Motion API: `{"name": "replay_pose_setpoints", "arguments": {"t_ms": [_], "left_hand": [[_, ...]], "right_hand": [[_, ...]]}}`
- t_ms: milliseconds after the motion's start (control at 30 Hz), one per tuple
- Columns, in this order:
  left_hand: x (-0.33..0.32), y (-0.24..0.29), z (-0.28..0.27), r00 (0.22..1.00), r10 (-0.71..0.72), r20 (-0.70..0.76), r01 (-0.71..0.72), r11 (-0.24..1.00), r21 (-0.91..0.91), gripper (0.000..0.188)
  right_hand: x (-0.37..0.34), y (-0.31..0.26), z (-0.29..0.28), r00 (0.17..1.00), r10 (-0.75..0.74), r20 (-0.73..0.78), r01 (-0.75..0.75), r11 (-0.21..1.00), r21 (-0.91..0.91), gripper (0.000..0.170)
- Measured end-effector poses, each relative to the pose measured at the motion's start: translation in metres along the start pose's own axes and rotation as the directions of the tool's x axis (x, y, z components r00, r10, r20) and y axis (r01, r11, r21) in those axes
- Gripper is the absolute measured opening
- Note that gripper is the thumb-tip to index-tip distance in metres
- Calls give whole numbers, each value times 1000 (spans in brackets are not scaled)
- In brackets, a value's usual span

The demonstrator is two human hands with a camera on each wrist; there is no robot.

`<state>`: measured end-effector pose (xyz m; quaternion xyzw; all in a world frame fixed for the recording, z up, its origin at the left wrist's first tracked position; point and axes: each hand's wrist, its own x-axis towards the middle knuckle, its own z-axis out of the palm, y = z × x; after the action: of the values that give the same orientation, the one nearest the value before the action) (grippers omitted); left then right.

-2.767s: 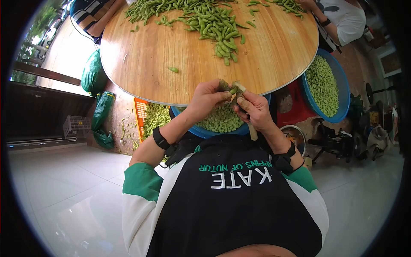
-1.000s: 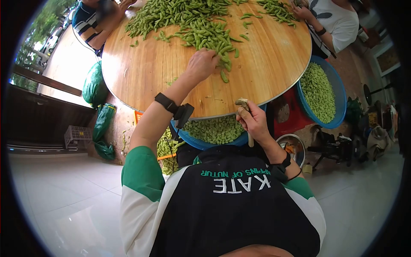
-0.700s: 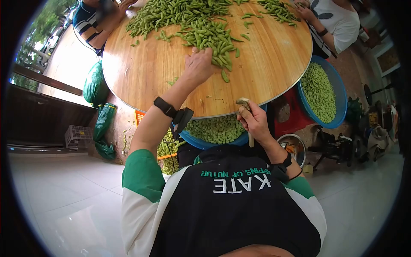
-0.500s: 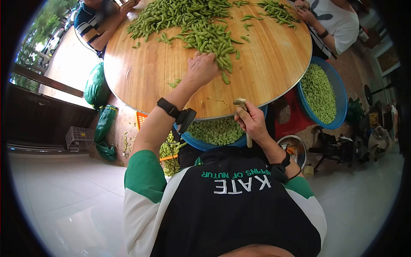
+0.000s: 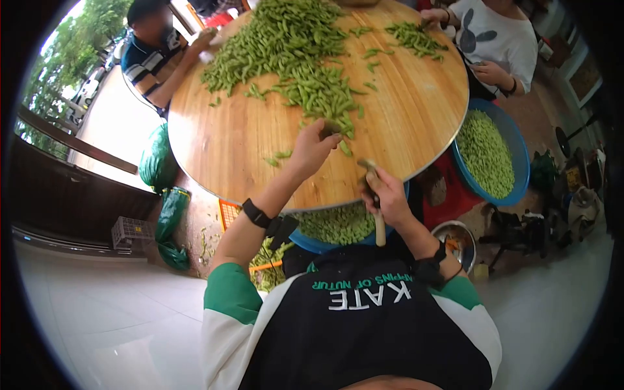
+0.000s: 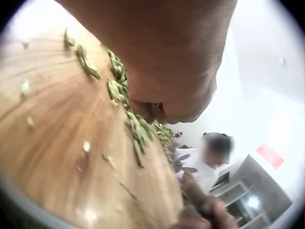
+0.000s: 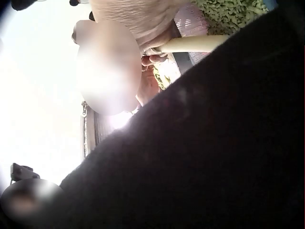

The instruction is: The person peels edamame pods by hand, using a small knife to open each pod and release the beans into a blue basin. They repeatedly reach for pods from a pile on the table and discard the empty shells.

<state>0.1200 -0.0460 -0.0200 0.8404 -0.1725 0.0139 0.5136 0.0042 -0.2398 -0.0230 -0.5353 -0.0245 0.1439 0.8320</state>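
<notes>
Head view, bottom of the frame: your black shirt (image 5: 364, 325) is filling the space nearest the camera. Right of centre, your right hand (image 5: 390, 198) is gripping a pale-handled tool (image 5: 381, 229), fingers curling round it and the handle pointing toward the bottom of the frame. Just left of it, at lower centre, a blue basin (image 5: 309, 243) is holding light green beans (image 5: 338, 224) beneath the table (image 5: 403, 117) edge. Near the centre, your left hand (image 5: 313, 148) is bending its fingers by the near end of the pile of green pods (image 5: 292, 55); you cannot tell whether it is grasping one. That pile is spreading toward upper centre. At upper left a person in a striped shirt (image 5: 146, 75) is sitting; at upper right another in a white top (image 5: 497, 49) is facing the table.
</notes>
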Motion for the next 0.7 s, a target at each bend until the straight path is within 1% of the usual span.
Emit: {"name": "replay_pose_setpoints", "arguments": {"t_ms": [33, 67, 133, 167, 200, 233, 267, 333, 367, 433, 467, 533, 667, 700], "left_hand": [[-10, 17, 2, 991, -89, 105, 115, 952, -283, 17], [-19, 33, 4, 964, -143, 223, 243, 813, -529, 14], [-40, 51, 10, 952, -160, 261, 283, 783, -554, 11], [-46, 53, 12, 954, -163, 252, 281, 780, -559, 12], [-51, 53, 13, 957, -162, 239, 273, 780, -564, 12], [-55, 49, 14, 958, -178, 224, 270, 819, -505, 13], [-58, 49, 13, 958, -180, 224, 272, 817, -508, 13], [-64, 51, 11, 925, -243, 293, 371, 746, -553, 14], [-67, 49, 9, 924, -246, 292, 373, 744, -555, 14], [-70, 45, 8, 946, -207, 250, 310, 802, -510, 15], [-72, 44, 8, 946, -208, 247, 310, 800, -513, 15], [-76, 46, 9, 973, -132, 191, 209, 859, -468, 14], [-78, 40, 9, 974, -140, 179, 209, 864, -458, 13], [-78, 40, 9, 980, -105, 166, 170, 878, -447, 13]], "right_hand": [[5, 3, -1, 1000, 2, -29, -1, 999, 39, 32], [7, 0, 0, 999, 24, -47, -22, 999, 40, 32], [7, -6, 3, 999, -14, 47, 8, 991, 134, 27], [5, -5, 3, 999, 1, 34, -6, 991, 137, 27], [5, -5, 3, 998, -3, 64, -8, 985, 171, 26], [5, -6, 3, 995, -12, 98, -8, 979, 203, 25], [3, -6, 3, 995, -8, 98, -12, 979, 201, 25], [0, -6, 4, 987, 34, 155, -71, 967, 244, 26], [0, -4, 4, 987, 38, 155, -75, 967, 243, 26], [-1, 0, 3, 981, 34, 189, -87, 955, 284, 32], [-2, 0, 3, 981, 37, 190, -90, 955, 281, 32], [-4, -1, 4, 975, 59, 214, -128, 938, 321, 33], [-6, -2, 7, 964, 67, 258, -161, 917, 366, 34], [-5, -1, 7, 967, 61, 247, -147, 926, 348, 35]]}}
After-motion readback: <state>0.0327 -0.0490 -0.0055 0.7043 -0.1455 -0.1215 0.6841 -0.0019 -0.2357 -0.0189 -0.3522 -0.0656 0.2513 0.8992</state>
